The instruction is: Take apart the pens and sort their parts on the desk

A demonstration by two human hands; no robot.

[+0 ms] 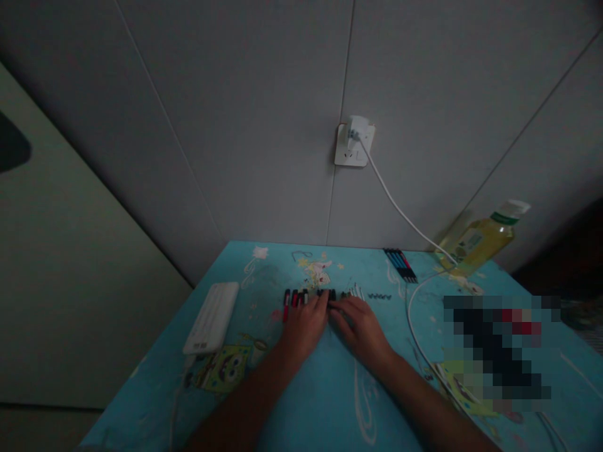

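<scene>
My left hand (307,323) and my right hand (360,323) meet over the middle of the blue tabletop, fingertips close together. Both have their fingers drawn in around something small and dark, which they largely hide. Short red and black pen parts (286,305) stand in a row just left of my left hand. Small black pieces (332,294) show right behind the fingertips. Thin silvery pieces (357,291) lie behind my right hand, and beside them is a line of small dark pieces (379,296). Dim light blurs the details.
A white power bank (211,317) lies at the left. Several blue, black and red pens (400,265) lie at the back right, near a bottle of yellow liquid (485,242). A white cable (393,204) runs from the wall charger (357,130) across the table. A pixelated dark object (499,348) lies at right.
</scene>
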